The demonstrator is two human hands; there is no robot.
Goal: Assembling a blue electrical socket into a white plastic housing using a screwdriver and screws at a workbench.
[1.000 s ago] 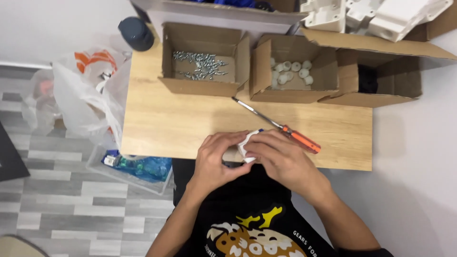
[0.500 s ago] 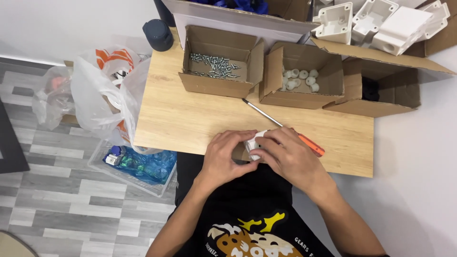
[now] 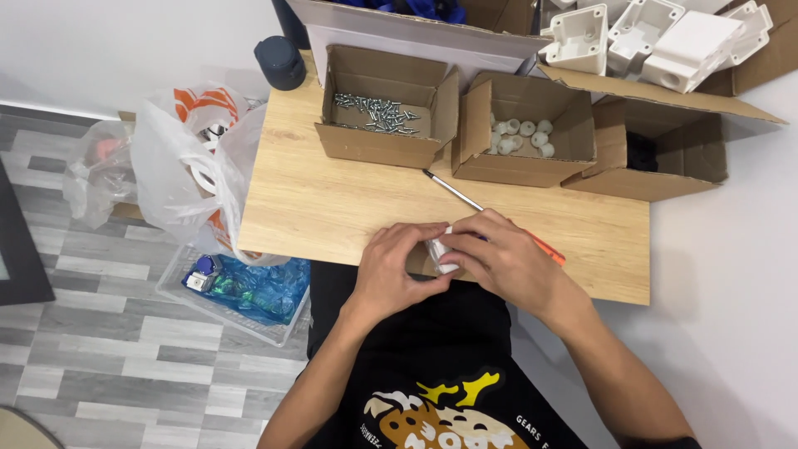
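Head camera view, looking down: both hands meet at the near edge of a pale wooden tabletop (image 3: pixel 332 208). The left hand (image 3: pixel 399 270) and right hand (image 3: pixel 507 262) each close their grip on a small white plastic part (image 3: pixel 440 254), mostly hidden between the fingers. Holding it low over the tabletop looks wise, so nothing dropped rolls away. Just beyond lies an orange-handled screwdriver (image 3: pixel 465 199). Farther back sit a cardboard box of screws (image 3: pixel 378 112) and a box of white round pieces (image 3: pixel 524 133).
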